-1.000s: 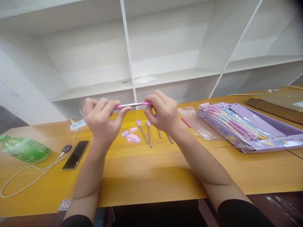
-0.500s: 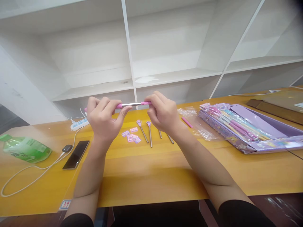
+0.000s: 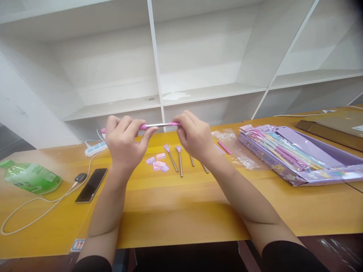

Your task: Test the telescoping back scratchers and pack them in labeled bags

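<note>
A back scratcher with a pink handle and a silver rod stretches level between my hands, above the table. My left hand is closed round the pink handle, its thumb near the rod. The pink end opposite is pinched in my right hand, whose fingers hide its tip. Below lie metal rods with purple hand-shaped heads, some partly behind my right hand. Small printed cards lie left of them. A loose pink tube rests right of my right hand.
At right stands a purple display box holding several wrapped sticks, with clear plastic wrappers beside it. A phone, a green bottle, a white cable and a power strip are at left. White shelving rises behind.
Both hands keep their grip on the back scratcher, nearly still. The right hand's fingers have shifted slightly and closed tighter together at the pink end.
</note>
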Demonstrator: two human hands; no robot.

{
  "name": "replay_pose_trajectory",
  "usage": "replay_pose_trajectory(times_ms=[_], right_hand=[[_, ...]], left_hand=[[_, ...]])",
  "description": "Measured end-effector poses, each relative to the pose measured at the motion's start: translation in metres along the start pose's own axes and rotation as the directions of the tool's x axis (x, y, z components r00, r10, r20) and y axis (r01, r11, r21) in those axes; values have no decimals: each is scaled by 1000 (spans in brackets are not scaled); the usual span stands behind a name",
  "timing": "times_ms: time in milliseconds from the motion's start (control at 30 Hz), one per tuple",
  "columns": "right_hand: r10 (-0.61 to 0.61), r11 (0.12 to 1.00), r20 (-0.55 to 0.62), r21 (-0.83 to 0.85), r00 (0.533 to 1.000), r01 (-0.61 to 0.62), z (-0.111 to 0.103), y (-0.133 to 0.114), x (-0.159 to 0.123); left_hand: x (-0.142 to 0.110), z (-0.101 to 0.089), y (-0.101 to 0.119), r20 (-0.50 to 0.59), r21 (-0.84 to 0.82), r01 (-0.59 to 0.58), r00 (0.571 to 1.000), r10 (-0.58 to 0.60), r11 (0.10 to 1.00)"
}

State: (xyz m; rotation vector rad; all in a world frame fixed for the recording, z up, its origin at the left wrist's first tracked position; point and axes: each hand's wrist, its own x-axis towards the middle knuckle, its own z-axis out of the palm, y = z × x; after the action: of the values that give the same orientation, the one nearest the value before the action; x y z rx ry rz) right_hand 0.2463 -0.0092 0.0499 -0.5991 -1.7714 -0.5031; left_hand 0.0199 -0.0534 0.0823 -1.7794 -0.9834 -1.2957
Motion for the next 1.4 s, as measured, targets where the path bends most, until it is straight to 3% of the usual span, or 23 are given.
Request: replay_pose_trajectory(times_ms=[467,967,1067,1167,1233,1333,1400], right_hand=[[50,986,73,-161,996,-37,-10,1,4],[-77,941,-55,-333,996,54,-15,3,11],[33,936,-72,-348,997,-56,-27,25,14],[194,911,-165,-336,967,-240,-61,74,13],[277,875,-241,-336,930,-348,-90,112,8],[270,880,-302,-308,915,-361,-125,159,-6],[264,891,-290,-293,920,-347,-136,177,-15]], left_hand=[[-1,5,-4,-10,-50,-3,1000,2,999],[2,10,-2,-113,-87,-31,993,21,996],[7,1,-30,-136,-67,-21,991,12,997],[8,-19,-91,-162,-23,9,987,-12,1000],[3,-39,-135,-236,23,61,970,-54,998],[-7,-65,-180,-256,55,157,957,-138,986],[-12,-76,-186,-220,73,175,963,-155,982]])
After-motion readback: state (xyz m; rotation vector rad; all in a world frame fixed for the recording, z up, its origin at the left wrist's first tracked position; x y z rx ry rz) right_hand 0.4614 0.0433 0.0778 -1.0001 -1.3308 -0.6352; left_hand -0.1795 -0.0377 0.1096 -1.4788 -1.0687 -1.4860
